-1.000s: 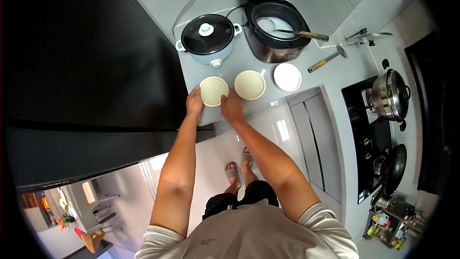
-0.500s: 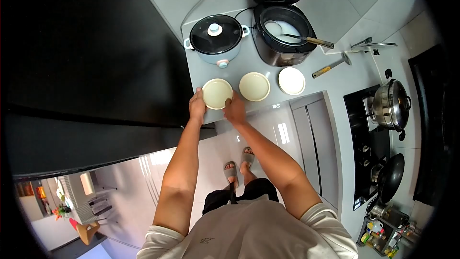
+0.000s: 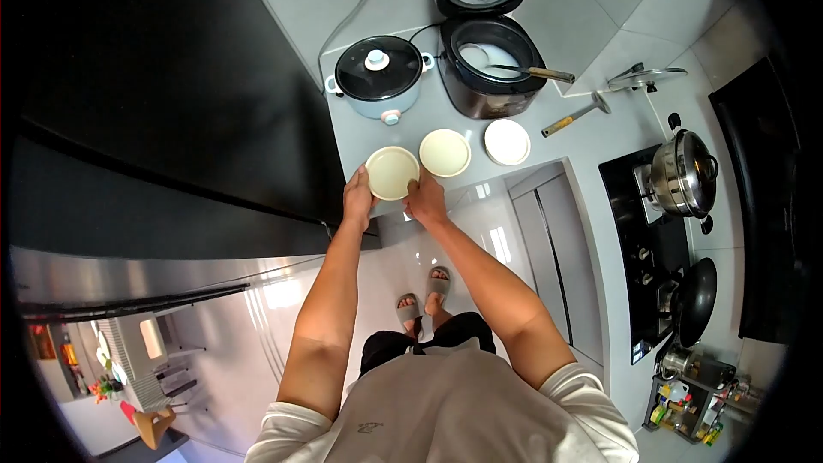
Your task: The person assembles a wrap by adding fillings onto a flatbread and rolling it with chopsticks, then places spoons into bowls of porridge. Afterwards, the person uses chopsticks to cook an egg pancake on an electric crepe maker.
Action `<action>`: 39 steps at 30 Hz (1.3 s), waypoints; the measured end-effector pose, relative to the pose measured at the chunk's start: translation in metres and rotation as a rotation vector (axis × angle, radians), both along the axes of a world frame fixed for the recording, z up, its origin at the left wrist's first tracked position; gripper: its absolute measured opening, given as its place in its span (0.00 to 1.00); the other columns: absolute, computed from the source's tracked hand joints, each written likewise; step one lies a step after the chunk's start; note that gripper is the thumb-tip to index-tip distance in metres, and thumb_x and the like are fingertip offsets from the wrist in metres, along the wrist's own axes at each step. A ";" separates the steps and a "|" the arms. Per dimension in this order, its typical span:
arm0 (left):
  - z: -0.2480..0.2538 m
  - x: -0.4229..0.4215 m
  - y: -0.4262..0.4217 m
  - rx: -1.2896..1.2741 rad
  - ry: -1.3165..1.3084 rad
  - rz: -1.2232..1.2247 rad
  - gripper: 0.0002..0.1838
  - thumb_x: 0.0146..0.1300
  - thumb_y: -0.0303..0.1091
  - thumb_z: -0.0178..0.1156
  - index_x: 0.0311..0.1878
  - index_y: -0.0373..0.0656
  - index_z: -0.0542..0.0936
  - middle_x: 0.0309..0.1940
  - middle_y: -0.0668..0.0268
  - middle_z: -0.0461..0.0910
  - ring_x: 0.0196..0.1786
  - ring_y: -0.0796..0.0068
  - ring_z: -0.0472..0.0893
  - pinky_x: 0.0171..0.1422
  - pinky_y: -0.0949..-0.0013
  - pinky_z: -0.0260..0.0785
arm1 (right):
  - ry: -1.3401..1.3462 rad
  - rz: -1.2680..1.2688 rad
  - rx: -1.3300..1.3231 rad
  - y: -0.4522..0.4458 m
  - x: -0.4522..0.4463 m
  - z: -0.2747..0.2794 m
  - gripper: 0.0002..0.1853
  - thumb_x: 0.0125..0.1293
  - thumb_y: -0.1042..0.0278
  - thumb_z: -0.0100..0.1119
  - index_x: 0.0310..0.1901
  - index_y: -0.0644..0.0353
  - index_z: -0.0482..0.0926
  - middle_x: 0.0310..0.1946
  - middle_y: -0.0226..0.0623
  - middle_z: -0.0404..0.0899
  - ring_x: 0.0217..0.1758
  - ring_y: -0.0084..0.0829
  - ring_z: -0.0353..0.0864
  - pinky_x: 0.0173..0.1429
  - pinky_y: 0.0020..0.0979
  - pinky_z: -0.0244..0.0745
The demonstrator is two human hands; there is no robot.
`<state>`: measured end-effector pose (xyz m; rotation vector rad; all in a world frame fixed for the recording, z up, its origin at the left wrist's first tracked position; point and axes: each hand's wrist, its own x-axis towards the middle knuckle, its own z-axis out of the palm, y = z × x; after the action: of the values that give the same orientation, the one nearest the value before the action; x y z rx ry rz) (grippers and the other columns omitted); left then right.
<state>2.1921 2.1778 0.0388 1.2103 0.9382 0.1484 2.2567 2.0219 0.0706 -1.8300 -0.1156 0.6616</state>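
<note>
Both of my hands hold a round cream bowl [image 3: 393, 173] at the counter's front edge. My left hand [image 3: 357, 197] is closed on its left rim. My right hand [image 3: 425, 199] grips the lower right rim, with the thumb on top near the edge. Whether the bowl is clear of the counter I cannot tell. Just right of it sits a second cream bowl [image 3: 445, 153], and farther right a smaller-looking whitish bowl [image 3: 507, 142]. Behind them stands an open rice cooker [image 3: 490, 103] with a white mixture inside. A ladle [image 3: 549, 74] rests in it, its handle over the rim.
A lidded blue electric pot [image 3: 377, 77] stands at the back left of the counter. A wooden-handled utensil [image 3: 570, 120] lies to the right. A steel pot [image 3: 683, 173] and black wok [image 3: 696, 300] are by the stove [image 3: 643, 270]. A dark tall surface [image 3: 171, 103] borders the left.
The held bowl has come toward me and a little right, closer to the second bowl, with both hands moving along. The whole view has shifted slightly.
</note>
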 end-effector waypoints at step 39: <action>0.049 -0.043 -0.167 -0.097 -0.098 -0.622 0.26 0.86 0.47 0.42 0.80 0.52 0.66 0.68 0.67 0.77 0.65 0.71 0.79 0.60 0.62 0.77 | 0.072 -0.586 0.052 -0.184 -0.131 0.047 0.22 0.78 0.68 0.49 0.71 0.60 0.71 0.25 0.37 0.84 0.20 0.25 0.80 0.25 0.31 0.79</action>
<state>2.1492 2.0107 0.0878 1.3375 0.4469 -0.3274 2.1252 1.8384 0.1180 -1.6714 0.4336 0.3023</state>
